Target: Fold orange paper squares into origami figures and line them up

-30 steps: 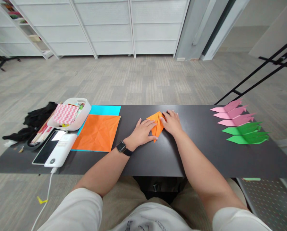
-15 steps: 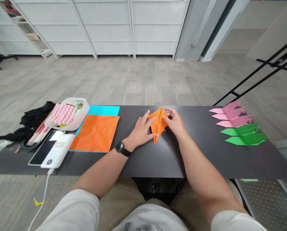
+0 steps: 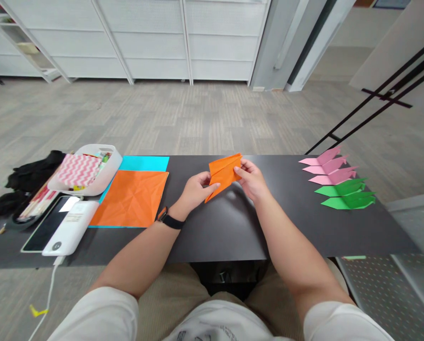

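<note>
A folded piece of orange origami paper (image 3: 224,173) is held tilted a little above the dark table, between my two hands. My left hand (image 3: 196,190) pinches its lower left edge, thumb in front and fingers behind. At its right edge, my right hand (image 3: 251,179) grips it with the thumb on the near face. The fingertips behind the paper are hidden. Left of my hands lies a creased orange sheet (image 3: 131,199) on top of a blue sheet (image 3: 146,163).
Folded pink paper birds (image 3: 334,179) and green paper birds (image 3: 350,201) stand in a row at the right. On the left are a white basket (image 3: 110,173), a white power bank (image 3: 70,228) with a cable, a phone (image 3: 43,235), and black cloth (image 3: 34,173).
The folded orange paper has been lifted off the table and turned, its point no longer facing me. My left hand has gone from lying spread on it to pinching its edge.
</note>
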`<state>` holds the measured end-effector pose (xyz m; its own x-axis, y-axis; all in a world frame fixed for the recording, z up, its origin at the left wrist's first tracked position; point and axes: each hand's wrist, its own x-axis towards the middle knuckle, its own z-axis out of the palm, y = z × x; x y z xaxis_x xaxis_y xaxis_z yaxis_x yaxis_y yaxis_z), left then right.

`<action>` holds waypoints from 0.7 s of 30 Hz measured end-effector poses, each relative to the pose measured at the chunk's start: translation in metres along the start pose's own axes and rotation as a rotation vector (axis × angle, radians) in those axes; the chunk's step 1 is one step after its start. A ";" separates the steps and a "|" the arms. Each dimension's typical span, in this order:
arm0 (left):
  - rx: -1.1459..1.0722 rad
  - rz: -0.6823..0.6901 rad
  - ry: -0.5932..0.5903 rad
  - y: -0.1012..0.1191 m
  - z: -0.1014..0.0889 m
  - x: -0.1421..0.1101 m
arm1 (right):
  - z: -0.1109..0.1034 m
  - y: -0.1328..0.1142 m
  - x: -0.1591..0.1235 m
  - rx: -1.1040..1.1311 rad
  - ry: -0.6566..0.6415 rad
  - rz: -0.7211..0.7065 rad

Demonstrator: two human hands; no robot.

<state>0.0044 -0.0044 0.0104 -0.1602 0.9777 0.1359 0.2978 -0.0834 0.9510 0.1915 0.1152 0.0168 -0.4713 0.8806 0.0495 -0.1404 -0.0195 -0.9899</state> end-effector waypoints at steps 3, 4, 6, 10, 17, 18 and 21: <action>0.226 0.100 0.188 0.007 -0.010 -0.002 | -0.002 0.000 0.001 -0.030 -0.012 -0.028; 0.308 0.148 0.242 0.009 -0.014 -0.002 | -0.004 0.000 0.002 -0.050 -0.009 -0.031; 0.473 0.240 0.297 0.012 -0.021 -0.003 | -0.007 0.001 0.004 -0.091 0.009 -0.017; 0.721 0.322 0.209 0.007 -0.025 0.001 | -0.014 0.005 0.010 -0.129 0.025 0.091; 0.861 0.307 -0.134 -0.006 -0.013 0.011 | -0.021 0.023 0.013 -0.334 -0.003 0.159; 0.859 0.305 -0.167 -0.005 -0.014 0.011 | -0.021 0.025 0.013 -0.364 -0.015 0.144; 0.848 0.291 -0.210 -0.003 -0.017 0.006 | -0.023 0.029 0.013 -0.463 -0.043 0.095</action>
<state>-0.0137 -0.0014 0.0135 0.1784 0.9622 0.2056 0.9033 -0.2430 0.3536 0.2019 0.1368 -0.0141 -0.5001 0.8646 -0.0488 0.3038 0.1224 -0.9449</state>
